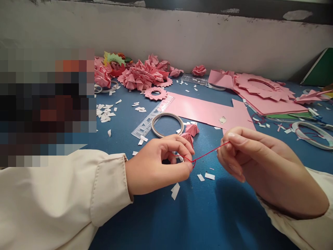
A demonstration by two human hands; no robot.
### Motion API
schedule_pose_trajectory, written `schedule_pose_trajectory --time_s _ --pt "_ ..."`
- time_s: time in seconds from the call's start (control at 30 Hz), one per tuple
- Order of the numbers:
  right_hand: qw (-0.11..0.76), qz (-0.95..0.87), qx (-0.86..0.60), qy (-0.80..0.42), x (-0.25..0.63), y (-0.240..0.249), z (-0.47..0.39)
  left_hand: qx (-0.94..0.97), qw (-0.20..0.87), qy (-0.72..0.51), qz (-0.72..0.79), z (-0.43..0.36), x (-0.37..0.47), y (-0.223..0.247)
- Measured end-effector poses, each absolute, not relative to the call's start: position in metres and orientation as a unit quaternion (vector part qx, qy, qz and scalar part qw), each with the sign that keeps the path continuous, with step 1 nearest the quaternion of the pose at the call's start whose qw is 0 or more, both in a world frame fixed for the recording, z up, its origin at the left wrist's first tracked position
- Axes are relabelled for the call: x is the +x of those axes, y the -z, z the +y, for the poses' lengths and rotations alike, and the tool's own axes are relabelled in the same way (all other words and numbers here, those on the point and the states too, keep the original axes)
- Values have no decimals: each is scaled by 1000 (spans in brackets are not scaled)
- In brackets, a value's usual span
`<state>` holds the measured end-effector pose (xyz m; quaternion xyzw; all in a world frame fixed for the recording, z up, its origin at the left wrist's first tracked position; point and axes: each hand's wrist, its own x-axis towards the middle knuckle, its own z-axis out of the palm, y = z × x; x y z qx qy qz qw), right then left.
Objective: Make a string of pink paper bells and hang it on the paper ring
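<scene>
A thin red thread (pixel 211 151) stretches taut between my two hands above the blue table (pixel 166 218). My left hand (pixel 163 165) pinches it between thumb and fingertips, where a small loop or knot shows. My right hand (pixel 260 163) grips the other end between thumb and forefinger, higher up. Just beyond my left fingers sit two small folded pink paper pieces (pixel 192 129). A roll of double-sided tape (pixel 168 125) lies beside them, partly over a clear stencil ruler (pixel 145 125).
Folded pink paper flowers (pixel 142 74) are heaped at the back left. Pink paper sheets (pixel 200 109) and a large pink paper ring (pixel 262 86) lie at the back right. Another tape roll (pixel 313 133) is at right. White paper scraps (pixel 105 113) are scattered about. A pixelated area covers the left.
</scene>
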<state>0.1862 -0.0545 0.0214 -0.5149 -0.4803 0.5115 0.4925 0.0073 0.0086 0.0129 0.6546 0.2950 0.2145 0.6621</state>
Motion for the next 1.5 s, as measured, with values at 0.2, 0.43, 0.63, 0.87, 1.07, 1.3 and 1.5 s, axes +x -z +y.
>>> schedule_pose_trajectory --time_s 0.2,0.43,0.63,0.87,1.07,1.3,1.5 --pt "512 -470 -522 -494 185 -25 -53 660 658 -215 294 8 7 -15" --pt "540 -444 -530 -480 188 -26 -53 670 652 -199 295 6 7 -19" --pt "548 -433 -544 -465 188 -26 -49 663 657 -186 306 8 7 -19" --pt "557 -428 -554 -447 188 -25 -49 666 654 -188 306 7 7 -20" --pt "569 -418 -558 -436 191 -28 -47 664 655 -182 312 7 6 -21" --pt "482 -526 -584 -388 189 -14 -54 663 658 -199 297 7 6 -19" --pt "371 -806 -456 -71 180 8 -69 672 662 -187 275 9 5 -18"
